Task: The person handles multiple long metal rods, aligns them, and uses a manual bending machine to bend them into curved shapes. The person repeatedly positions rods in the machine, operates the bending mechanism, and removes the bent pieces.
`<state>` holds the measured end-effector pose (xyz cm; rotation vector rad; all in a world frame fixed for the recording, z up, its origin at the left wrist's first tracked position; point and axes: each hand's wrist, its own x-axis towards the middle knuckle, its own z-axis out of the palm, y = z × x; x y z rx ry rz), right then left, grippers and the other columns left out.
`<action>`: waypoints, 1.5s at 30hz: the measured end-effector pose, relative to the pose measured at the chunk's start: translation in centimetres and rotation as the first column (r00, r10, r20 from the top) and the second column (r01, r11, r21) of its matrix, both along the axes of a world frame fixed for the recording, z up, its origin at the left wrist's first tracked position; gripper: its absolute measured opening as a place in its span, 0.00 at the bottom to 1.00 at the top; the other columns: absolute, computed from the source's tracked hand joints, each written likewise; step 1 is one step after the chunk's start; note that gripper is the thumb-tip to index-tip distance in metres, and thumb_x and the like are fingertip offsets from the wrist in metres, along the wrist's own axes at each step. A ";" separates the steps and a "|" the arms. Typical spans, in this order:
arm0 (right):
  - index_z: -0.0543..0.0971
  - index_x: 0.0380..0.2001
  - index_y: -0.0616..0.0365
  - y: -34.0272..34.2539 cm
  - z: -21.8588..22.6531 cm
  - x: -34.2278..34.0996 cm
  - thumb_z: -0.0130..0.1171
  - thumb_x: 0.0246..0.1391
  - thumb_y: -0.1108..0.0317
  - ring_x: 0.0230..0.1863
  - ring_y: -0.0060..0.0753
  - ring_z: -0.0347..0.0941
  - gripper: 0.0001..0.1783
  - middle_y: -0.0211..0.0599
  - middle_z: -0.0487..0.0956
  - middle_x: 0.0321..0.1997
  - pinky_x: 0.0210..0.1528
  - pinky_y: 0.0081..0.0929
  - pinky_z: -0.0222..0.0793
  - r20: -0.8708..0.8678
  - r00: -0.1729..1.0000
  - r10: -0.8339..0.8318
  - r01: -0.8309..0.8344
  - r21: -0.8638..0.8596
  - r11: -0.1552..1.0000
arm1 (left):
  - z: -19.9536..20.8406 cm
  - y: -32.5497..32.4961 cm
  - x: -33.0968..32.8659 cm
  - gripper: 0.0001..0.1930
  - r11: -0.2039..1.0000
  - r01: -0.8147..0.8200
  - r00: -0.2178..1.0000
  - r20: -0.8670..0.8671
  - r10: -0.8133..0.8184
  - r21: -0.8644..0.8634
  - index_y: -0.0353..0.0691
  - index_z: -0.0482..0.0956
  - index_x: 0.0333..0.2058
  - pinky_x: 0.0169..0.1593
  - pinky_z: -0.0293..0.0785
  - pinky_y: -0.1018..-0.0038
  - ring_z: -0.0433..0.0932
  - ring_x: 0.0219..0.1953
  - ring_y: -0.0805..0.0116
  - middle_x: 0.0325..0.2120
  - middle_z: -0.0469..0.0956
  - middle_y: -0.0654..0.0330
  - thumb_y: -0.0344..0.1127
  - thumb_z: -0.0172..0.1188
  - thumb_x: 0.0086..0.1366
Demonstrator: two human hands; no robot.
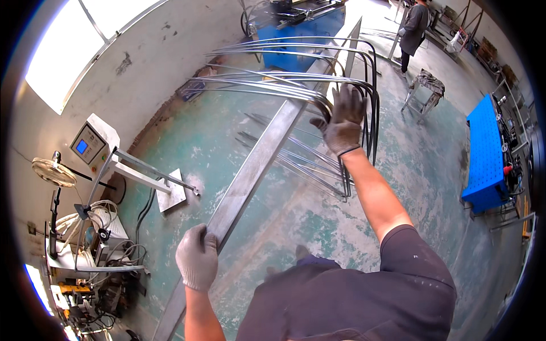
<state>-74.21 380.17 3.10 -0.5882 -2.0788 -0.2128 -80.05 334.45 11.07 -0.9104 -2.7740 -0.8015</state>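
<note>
Worn green floor (176, 133) spreads beneath a long metal beam (250, 167), with bent metal rods (373, 105) across its farther part. One gloved left hand (198, 258) curls at the beam's edge, its grip unclear, while the gloved right hand (342, 120) spreads wide against the rods. They look stiff yet springy, probably slippery, best grasped where they bunch near the bends.

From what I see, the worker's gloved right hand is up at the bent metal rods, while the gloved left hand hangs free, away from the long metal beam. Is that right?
Not quite: the left hand isn't free; it is on the long metal beam, as the head view shows. The gloved right hand is indeed up at the bent metal rods.
</note>
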 end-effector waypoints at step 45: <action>0.82 0.54 0.63 -26.9 1.7 0.3 0.65 0.65 0.50 0.59 0.46 0.77 0.27 0.47 0.81 0.59 0.65 0.40 0.70 -0.029 0.747 0.664 -0.652 -0.224 0.724 | -4.6 -18.1 14.6 0.14 0.946 0.047 0.944 -0.325 0.063 0.320 0.39 0.79 0.39 0.57 0.76 0.52 0.78 0.49 0.50 0.41 0.79 0.55 0.28 0.66 0.52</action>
